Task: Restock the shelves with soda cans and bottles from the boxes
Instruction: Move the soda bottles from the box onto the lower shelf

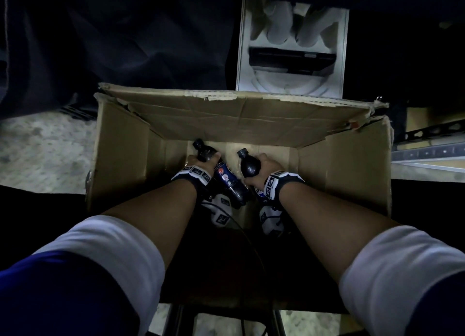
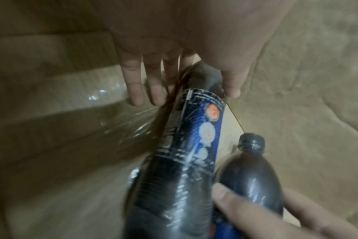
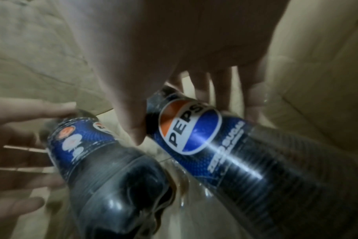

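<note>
1. Dim room, speckled floor [image 1: 45, 146], open cardboard box [image 1: 120, 164] in front
2. L hand [image 1: 201, 159] grips a cola bottle [image 1: 226, 179] by its shoulder, inside box
3. R hand [image 1: 266, 167] wraps 2nd bottle [image 1: 249, 167], just beside
4. White foam tray [image 1: 292, 48] beyond box

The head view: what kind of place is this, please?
Probably a shop's stockroom or a dim aisle: an open cardboard box on a speckled floor, Pepsi bottles in both hands, and metal shelf rails at the right.
</note>
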Demonstrator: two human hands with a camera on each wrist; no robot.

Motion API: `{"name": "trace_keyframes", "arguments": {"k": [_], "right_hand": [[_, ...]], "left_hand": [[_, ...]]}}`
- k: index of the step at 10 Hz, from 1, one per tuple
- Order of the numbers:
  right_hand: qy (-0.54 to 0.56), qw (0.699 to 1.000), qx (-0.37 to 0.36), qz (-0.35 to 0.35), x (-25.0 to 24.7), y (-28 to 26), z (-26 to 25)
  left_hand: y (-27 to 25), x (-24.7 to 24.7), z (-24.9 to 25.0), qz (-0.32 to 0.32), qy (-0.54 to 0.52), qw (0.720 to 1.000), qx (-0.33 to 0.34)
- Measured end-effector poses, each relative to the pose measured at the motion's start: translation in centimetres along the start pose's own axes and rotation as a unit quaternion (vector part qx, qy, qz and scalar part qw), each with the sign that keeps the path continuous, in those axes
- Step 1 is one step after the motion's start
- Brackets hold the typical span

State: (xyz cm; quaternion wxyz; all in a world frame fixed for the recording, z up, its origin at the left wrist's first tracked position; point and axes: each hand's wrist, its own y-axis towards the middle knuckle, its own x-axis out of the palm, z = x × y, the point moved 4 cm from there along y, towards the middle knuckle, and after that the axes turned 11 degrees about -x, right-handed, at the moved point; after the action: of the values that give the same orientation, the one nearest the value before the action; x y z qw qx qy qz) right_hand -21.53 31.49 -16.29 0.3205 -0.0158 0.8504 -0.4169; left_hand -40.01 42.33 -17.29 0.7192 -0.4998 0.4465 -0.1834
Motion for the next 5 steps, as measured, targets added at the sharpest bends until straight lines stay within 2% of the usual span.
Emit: {"name": "trace_keyframes", "arguments": {"k": [1, 2, 4, 5], "right_hand": [[-0.002, 1.0, -0.018, 0.001, 0.3, 0.2, -0.4], [-0.002, 1.0, 0.006, -0.001, 0.2, 0.3, -0.5], [0.066, 0.997, 0.034, 0.027, -1.4, 0.2, 0.6], [0.102, 0.994, 0.032, 0.017, -2.0, -0.1, 0.5]], "left_hand": [[0.6, 0.4, 0.5, 0.001, -0.068, 0.997, -0.026], [2.2, 1.2, 0.8, 0.0, -0.082, 0.995, -0.048], [-0.1, 0.4, 1.4, -0.026, -0.047, 0.998, -0.03], [1.7, 0.4, 1.1, -0.031, -0.057, 0.998, -0.028]]}}
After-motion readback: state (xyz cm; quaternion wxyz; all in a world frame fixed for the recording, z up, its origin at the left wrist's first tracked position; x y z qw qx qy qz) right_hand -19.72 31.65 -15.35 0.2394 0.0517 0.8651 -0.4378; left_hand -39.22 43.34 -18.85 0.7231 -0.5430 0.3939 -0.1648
